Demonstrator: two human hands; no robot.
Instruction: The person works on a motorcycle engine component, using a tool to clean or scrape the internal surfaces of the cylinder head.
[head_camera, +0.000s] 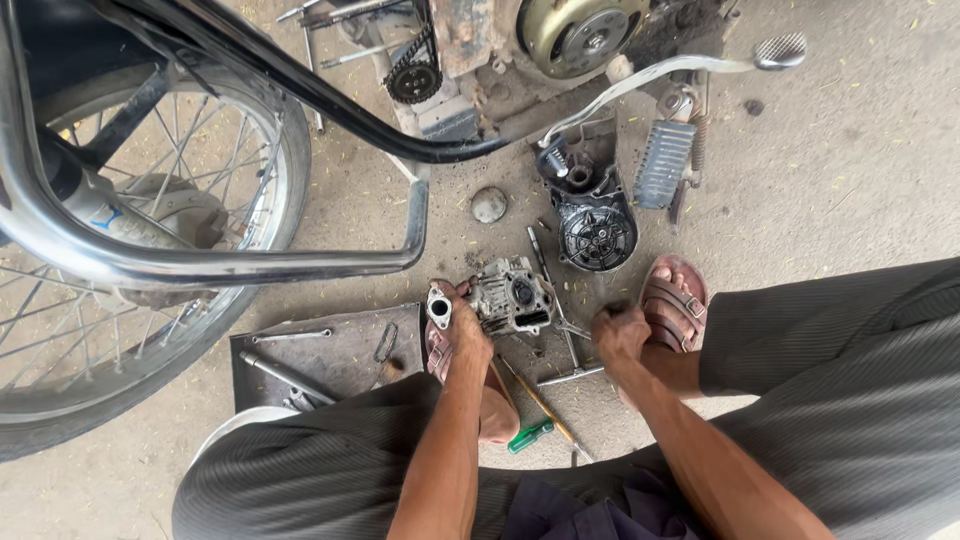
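While your left hand (458, 335) clamps the grey engine part (510, 295) on the ground between your sandalled feet, keep it pinned flat; your right hand (620, 335) is fisted on the T-handle wrench (560, 320), so turn squarely without tilting.

You are squatting in a motorcycle repair workshop: spoked wheel (120, 250) standing on bare concrete floor (860, 150), stripped engine (520, 40) showing above, black engine cover (595, 230), wrenches (290, 337) and screwdriver (530, 435) lying about.
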